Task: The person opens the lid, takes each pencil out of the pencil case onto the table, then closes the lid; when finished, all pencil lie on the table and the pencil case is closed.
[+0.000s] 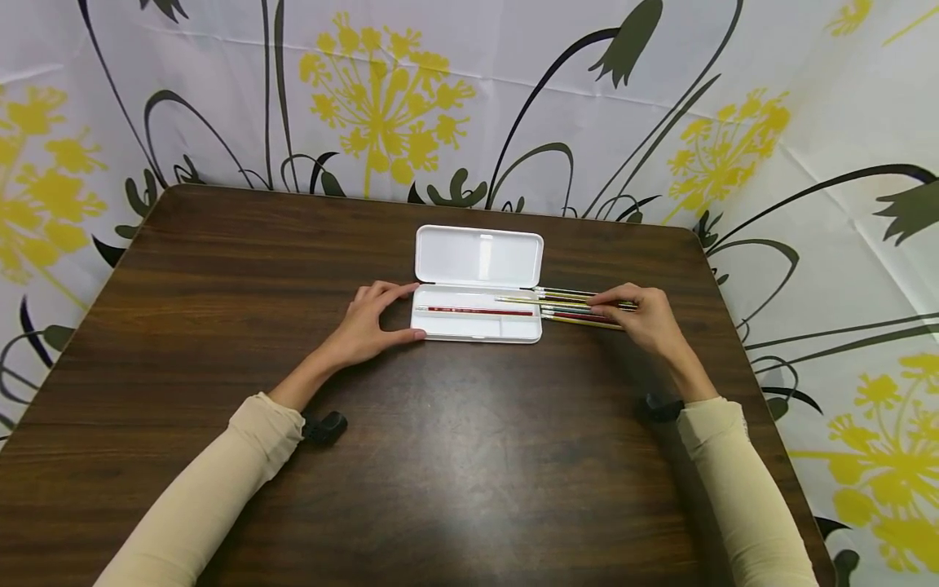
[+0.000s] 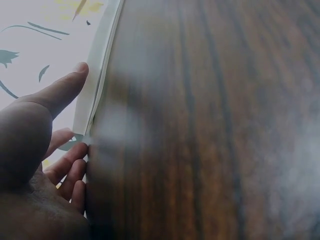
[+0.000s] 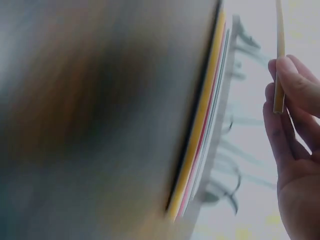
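Note:
A white pencil case (image 1: 447, 326) lies with its lid (image 1: 477, 254) raised toward the back. Inside it is a red pencil (image 1: 480, 310), lengthwise. My left hand (image 1: 363, 326) is at the case's left end, thumb straight at the front corner and index finger at the back corner. My right hand (image 1: 645, 318) pinches a yellowish pencil (image 3: 280, 42) between thumb and fingers. In the head view, the left end of this pencil reaches over the case's right half. Beneath it, several pencils (image 1: 579, 318) of various colours lie beside the case's right end, partly hidden by the right hand.
All of this rests on a dark wooden table (image 1: 469, 424). Behind the table and on its right hangs a white cloth (image 1: 513, 106) with yellow and dark green flowers. Black wrist devices (image 1: 325, 427) are on both forearms.

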